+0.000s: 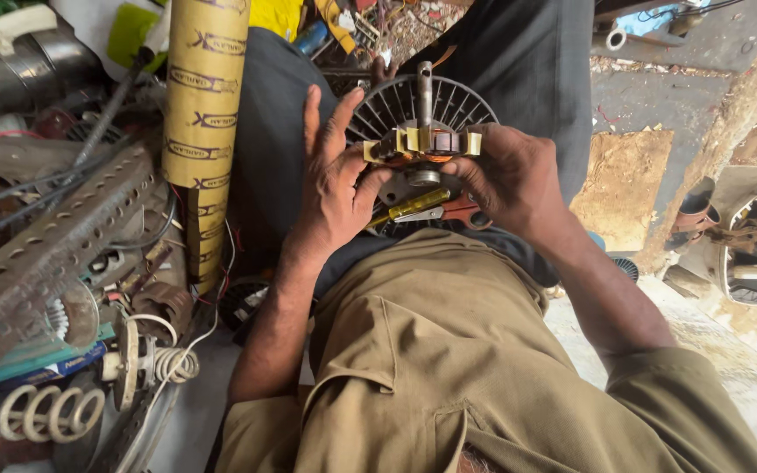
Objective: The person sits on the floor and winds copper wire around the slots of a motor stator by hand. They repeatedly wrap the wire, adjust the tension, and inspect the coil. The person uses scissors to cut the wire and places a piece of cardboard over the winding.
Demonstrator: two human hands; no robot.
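Observation:
I hold a small electric motor core (422, 143) between both hands above my lap; it has copper windings, yellowish insulation and a steel shaft (425, 95) pointing up. My left hand (333, 180) grips its left side, thumb pressed near the winding. My right hand (508, 180) grips its right side. Behind the core sits a dark round fan guard with radial ribs (389, 105). Under my hands, on my lap, lie a yellow-handled screwdriver (413, 205) and orange-handled pliers (462, 210).
A yellow cardboard tube (203, 114) stands to the left. Beside it are a perforated metal angle bar (54, 245), coil springs (37, 412), wires and scrap parts. A worn concrete floor (633, 114) lies to the right, with a rusty appliance part (746, 236).

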